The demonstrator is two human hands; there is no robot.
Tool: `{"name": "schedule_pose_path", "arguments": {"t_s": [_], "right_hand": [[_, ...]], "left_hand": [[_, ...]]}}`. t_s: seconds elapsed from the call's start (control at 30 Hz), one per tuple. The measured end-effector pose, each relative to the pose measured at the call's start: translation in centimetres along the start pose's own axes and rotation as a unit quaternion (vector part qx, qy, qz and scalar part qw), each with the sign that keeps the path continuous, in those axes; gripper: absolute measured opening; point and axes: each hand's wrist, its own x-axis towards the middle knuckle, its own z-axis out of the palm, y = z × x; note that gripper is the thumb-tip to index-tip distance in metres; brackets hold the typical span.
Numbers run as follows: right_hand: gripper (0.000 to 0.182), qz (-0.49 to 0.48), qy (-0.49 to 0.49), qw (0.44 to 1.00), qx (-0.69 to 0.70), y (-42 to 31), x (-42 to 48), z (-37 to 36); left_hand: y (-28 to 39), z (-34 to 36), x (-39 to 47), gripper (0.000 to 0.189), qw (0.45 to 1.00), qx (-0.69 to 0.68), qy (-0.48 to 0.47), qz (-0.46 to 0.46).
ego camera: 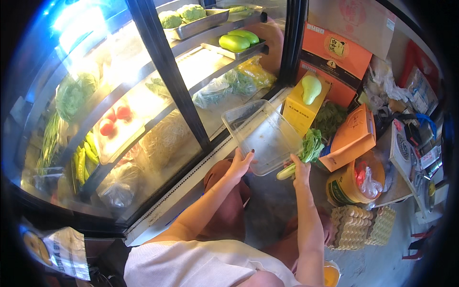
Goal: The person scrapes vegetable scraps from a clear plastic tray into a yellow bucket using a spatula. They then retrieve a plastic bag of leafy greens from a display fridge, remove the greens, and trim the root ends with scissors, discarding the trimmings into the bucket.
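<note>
Both hands hold a clear plastic container [263, 138] in front of the open part of a glass display fridge. My left hand [241, 165] grips its near left corner, thumb on the rim. At its near right corner is my right hand [300, 169], its fingers partly hidden beneath. A leafy green vegetable [311, 146] with a pale stalk lies beside and partly under the right hand; whether that hand also holds it I cannot tell. Beyond the container, a pale green gourd [311, 89] rests on a yellow box [301, 111].
Left, the fridge's dark frame [168, 71] and shelves hold tomatoes [107, 126], green peppers [86, 158] and a tray of green squash [235, 42]. On the right stand an orange box [349, 138], a round tub [339, 188] with plastic bags and stacked egg trays [349, 227].
</note>
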Motion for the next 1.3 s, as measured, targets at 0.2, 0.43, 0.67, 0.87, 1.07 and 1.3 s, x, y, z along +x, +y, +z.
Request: {"name": "schedule_pose_path", "arguments": {"t_s": [0.2, 0.43, 0.67, 0.87, 1.07, 1.3], "right_hand": [[0.022, -0.013, 0.002, 1.000, 0.014, -0.3, 1.3, -0.1], [0.016, -0.041, 0.005, 0.999, 0.026, -1.2, 0.8, 0.9], [0.033, -0.043, 0.004, 0.999, 0.028, -2.3, 0.7, 0.6], [0.023, -0.008, -0.010, 1.000, 0.024, -1.3, 0.2, 1.7], [0.022, -0.028, 0.015, 0.999, 0.027, -0.7, 1.1, 1.2], [0.029, -0.013, -0.002, 0.999, 0.050, -1.6, 0.6, 1.8]], "left_hand": [[1.2, -3.2, 4.8, 0.064, 0.892, 0.351, 0.188, 0.212], [7.6, -9.5, 23.4, 0.095, 0.821, 0.219, 0.520, 0.090], [7.4, -13.7, 32.8, 0.119, 0.834, 0.231, 0.501, 0.003], [7.5, -21.1, 36.2, 0.085, 0.859, 0.273, 0.358, 0.243], [9.1, -15.8, 33.8, 0.042, 0.695, 0.176, 0.691, 0.088], [9.7, -21.2, 30.1, 0.029, 0.631, 0.146, 0.759, -0.072]]}}
